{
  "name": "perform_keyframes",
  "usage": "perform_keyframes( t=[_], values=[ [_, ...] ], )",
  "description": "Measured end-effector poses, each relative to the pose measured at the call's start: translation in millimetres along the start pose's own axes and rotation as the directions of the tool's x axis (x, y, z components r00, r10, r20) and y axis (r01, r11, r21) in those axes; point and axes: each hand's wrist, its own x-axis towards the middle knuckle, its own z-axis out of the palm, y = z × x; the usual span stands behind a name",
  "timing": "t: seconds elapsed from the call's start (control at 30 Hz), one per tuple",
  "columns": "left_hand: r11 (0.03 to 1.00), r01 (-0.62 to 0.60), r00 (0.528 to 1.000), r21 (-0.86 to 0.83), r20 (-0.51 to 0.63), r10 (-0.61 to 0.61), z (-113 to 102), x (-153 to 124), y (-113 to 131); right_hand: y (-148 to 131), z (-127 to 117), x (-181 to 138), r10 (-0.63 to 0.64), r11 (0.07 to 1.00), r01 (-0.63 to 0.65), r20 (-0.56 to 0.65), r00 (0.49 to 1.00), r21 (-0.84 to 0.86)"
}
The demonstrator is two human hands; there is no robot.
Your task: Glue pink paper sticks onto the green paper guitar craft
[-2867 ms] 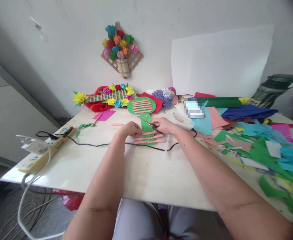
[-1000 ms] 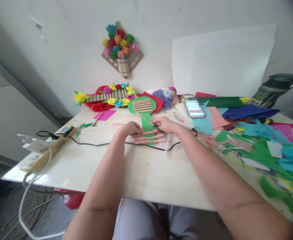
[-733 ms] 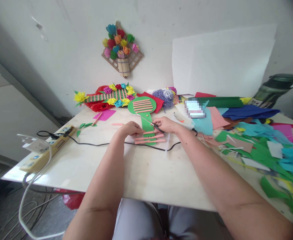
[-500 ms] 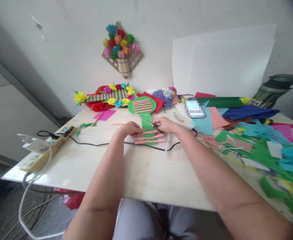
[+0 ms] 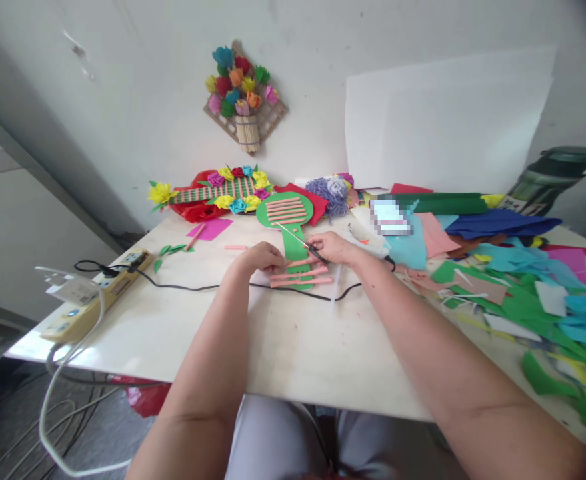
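On the table lies a green cutout (image 5: 293, 248) with a round head, a neck and a wider lower end. Several thin pink paper rolls (image 5: 287, 212) run across its head. More pink rolls (image 5: 303, 281) lie across its lower end and overhang both sides. My left hand (image 5: 264, 259) is closed at the left end of the uppermost lower roll, fingertips pinched on it. My right hand (image 5: 329, 248) grips a pair of scissors (image 5: 293, 235), whose blades point up and left over the green neck. The scissor handles are partly hidden by my fingers.
A glue gun (image 5: 367, 250) lies beyond my right hand; its black cable (image 5: 203, 289) crosses the table to a power strip (image 5: 123, 283). Coloured paper scraps (image 5: 513, 293) cover the right side. A flower-trimmed paper guitar (image 5: 207, 193) and a phone (image 5: 391, 217) lie at the back.
The scissor blades have tipped slightly, their points a little farther up the green neck. Both hands stay almost in place.
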Motion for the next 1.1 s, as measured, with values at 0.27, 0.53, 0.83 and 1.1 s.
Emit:
perform_keyframes(
  t=[0.27, 0.53, 0.83, 1.1],
  values=[
    [1.000, 0.018, 1.000, -0.018, 0.004, -0.018, 0.6, -3.1, 3.4, 4.0, 0.4, 0.8, 0.024, 0.995, -0.022, -0.016, 1.000, 0.097],
    [1.000, 0.000, 1.000, -0.008, 0.005, 0.000, 0.6, -5.7, 4.2, 1.4, 1.6, -0.7, 0.040, 0.993, -0.041, 0.014, 0.999, 0.115],
    [1.000, 0.029, 0.999, 0.000, -0.037, -0.029, -2.2, -7.8, 6.5, 2.4, 1.1, 0.0, 0.046, 0.994, -0.049, 0.034, 0.998, 0.101],
    [0.999, 0.049, 0.997, 0.017, -0.058, -0.048, -0.6, -13.7, 14.1, 1.0, 0.8, -0.5, 0.056, 0.994, -0.058, 0.018, 0.998, 0.090]
  ],
)
